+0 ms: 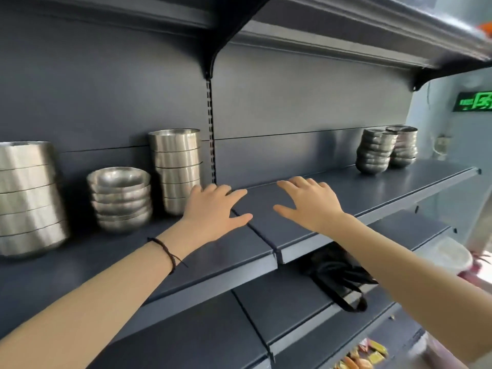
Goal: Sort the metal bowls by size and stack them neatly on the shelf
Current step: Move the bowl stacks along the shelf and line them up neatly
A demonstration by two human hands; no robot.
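Observation:
Several stacks of metal bowls stand on a dark blue shelf (372, 187). At the far left is a tall stack of large bowls (26, 198). Beside it stands a low stack of rounded bowls (121, 199), then a tall stack of straight-sided bowls (177, 170). Two stacks of small rounded bowls (375, 151) (404, 146) sit at the far right. My left hand (213, 211) is open, fingers spread, over the shelf just right of the straight-sided stack. My right hand (310, 202) is open over the bare middle of the shelf. Neither hand holds anything.
Another shelf (346, 30) hangs overhead on black brackets. A black bag (338, 275) lies on the lower shelf. A white cup (450, 257) and colourful packets (364, 355) are at the lower right. A green lit sign (476, 101) is on the right wall.

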